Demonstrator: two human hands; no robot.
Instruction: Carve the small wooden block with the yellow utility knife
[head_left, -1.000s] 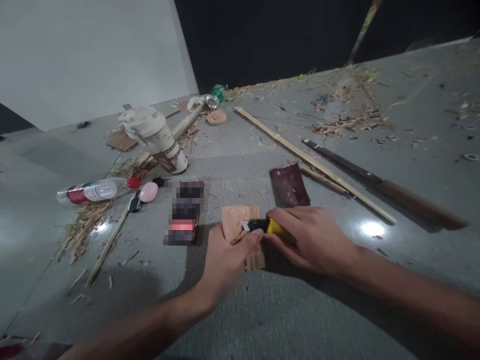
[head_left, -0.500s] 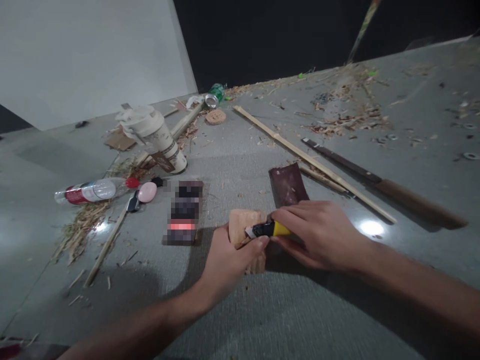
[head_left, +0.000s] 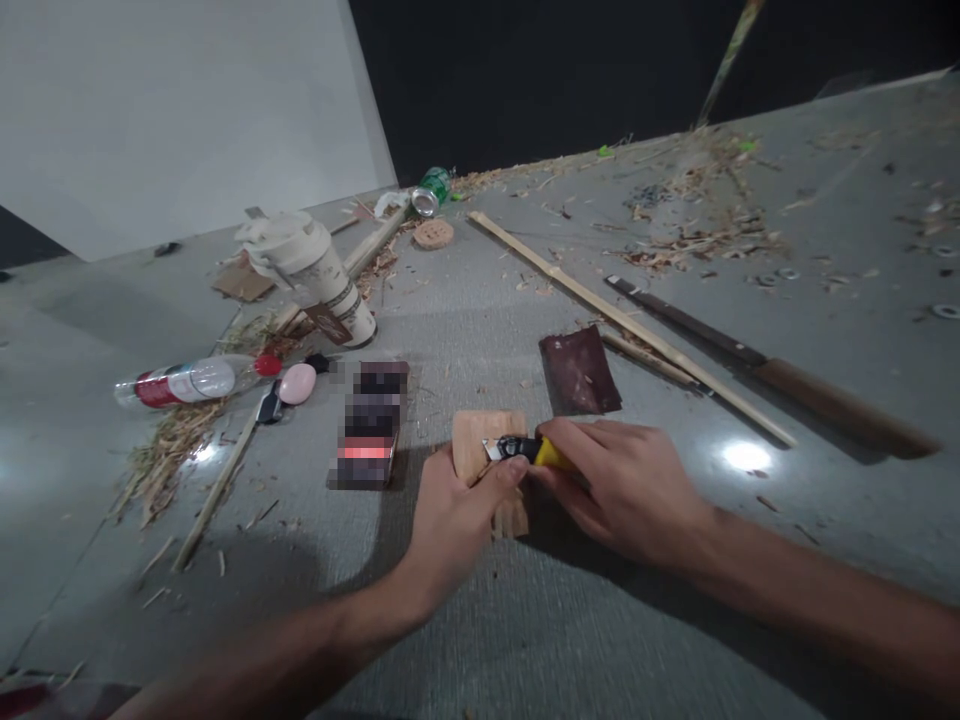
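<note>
My left hand (head_left: 457, 525) is closed round a pale wooden block (head_left: 480, 435), whose lower end shows carved notches below my thumb. In my right hand (head_left: 619, 475) is a yellow and black utility knife (head_left: 553, 454), its short blade pointing left against the face of the block. My left thumb presses beside the black nose of the knife. Just beyond the block lies a dark reddish-brown sheet (head_left: 579, 372), perhaps sandpaper. To the left of my hands lies a flat, blurred-out object (head_left: 371, 420).
A white cup with a lid (head_left: 311, 270) and a plastic bottle (head_left: 195, 380) stand and lie at left. A green can (head_left: 431, 192) lies at the back. At right are a long bamboo strip (head_left: 600, 305) and a long wooden-handled tool (head_left: 787, 375). Shavings litter the floor.
The knife tip has shifted slightly left and up over the block, and the blade lies flatter. The block has tilted a little; both hands keep their holds.
</note>
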